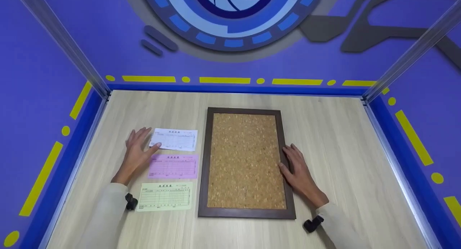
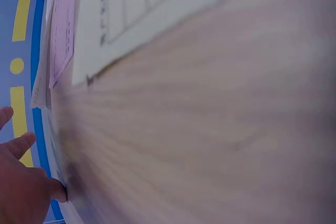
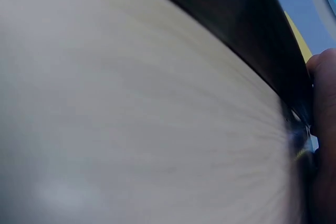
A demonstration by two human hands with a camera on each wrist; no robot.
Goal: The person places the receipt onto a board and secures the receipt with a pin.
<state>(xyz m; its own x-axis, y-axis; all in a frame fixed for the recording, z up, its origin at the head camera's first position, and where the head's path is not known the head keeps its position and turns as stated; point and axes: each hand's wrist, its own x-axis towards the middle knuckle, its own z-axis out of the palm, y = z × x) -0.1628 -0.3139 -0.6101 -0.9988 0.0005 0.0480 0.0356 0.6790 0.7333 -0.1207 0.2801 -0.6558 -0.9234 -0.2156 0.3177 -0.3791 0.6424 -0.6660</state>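
Note:
A cork board (image 1: 246, 162) in a dark brown frame lies upright before me on the table. My right hand (image 1: 299, 171) rests at its right side, thumb and fingertips on the frame; the right wrist view shows the dark frame edge (image 3: 226, 19) close by that hand. Left of the board, three printed slips lie in a column: white (image 1: 174, 139), pink (image 1: 173, 167) and pale green (image 1: 165, 197). My left hand (image 1: 138, 148) is spread beside the white slip, its thumb over the slip's lower left corner and its other fingers off to the left.
The light wood tabletop (image 1: 335, 126) is walled in by blue panels (image 1: 230, 71) at the back and both sides, with metal posts at the corners. Black wrist cameras (image 1: 312, 223) sit on both of the person's sleeves.

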